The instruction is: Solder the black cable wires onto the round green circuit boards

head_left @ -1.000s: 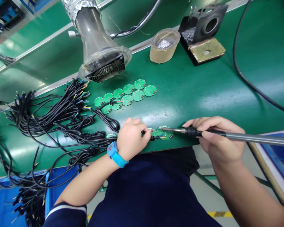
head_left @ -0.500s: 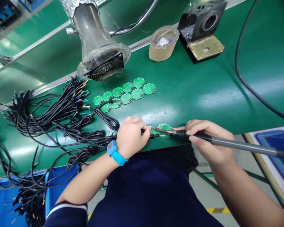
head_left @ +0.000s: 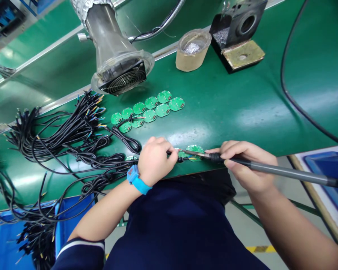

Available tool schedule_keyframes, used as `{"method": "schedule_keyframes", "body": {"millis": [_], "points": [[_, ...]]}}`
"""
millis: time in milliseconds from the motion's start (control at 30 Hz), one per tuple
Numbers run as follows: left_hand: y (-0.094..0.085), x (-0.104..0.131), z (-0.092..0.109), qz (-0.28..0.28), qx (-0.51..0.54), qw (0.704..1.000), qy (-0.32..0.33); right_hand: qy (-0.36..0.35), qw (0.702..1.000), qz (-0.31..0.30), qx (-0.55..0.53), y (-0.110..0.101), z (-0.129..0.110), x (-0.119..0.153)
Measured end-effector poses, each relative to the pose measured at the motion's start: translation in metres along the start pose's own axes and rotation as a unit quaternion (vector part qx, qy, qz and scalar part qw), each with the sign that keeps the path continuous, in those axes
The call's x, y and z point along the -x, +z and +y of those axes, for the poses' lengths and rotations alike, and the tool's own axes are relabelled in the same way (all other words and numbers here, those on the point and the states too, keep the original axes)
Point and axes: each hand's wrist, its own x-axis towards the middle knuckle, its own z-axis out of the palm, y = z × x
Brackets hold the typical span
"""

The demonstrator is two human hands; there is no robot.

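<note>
My left hand (head_left: 157,159), with a blue wrist strap (head_left: 138,180), is closed around a black cable whose thin wire ends show by the thumb. My right hand (head_left: 249,165) grips a soldering iron (head_left: 284,171) like a pen, its tip pointing left to the wire ends. Beneath the tip, near the table's front edge, lies a green circuit board (head_left: 195,152); another board beside it is partly hidden by my left hand and the wires. Whether the tip touches a wire is too small to tell. Further back, two rows of green boards (head_left: 162,110) lie on the table.
A fume extractor nozzle (head_left: 121,71) hangs over the back left. Black cables (head_left: 56,138) cover the left side, some drooping into a blue bin (head_left: 5,240). A round tub (head_left: 192,56) and an iron stand (head_left: 239,41) stand at the back. A cord (head_left: 287,90) crosses the right.
The view has shifted very slightly. Both hands keep nearly the same place and hold, with the iron's tip still by the wire ends.
</note>
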Motion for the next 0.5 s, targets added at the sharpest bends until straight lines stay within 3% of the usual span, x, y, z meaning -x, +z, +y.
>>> {"method": "schedule_keyframes", "body": {"millis": [233,500], "points": [[-0.0015,-0.0009,-0.0001,-0.001,0.006,1.0,-0.001,0.0,0.995,0.09,-0.038,0.0036,0.0008,-0.0021],[-0.0011,-0.0002,-0.0012,-0.003,0.0,1.0,0.002,0.004,0.997,0.083,0.009,0.0008,0.0037,-0.0013]]}}
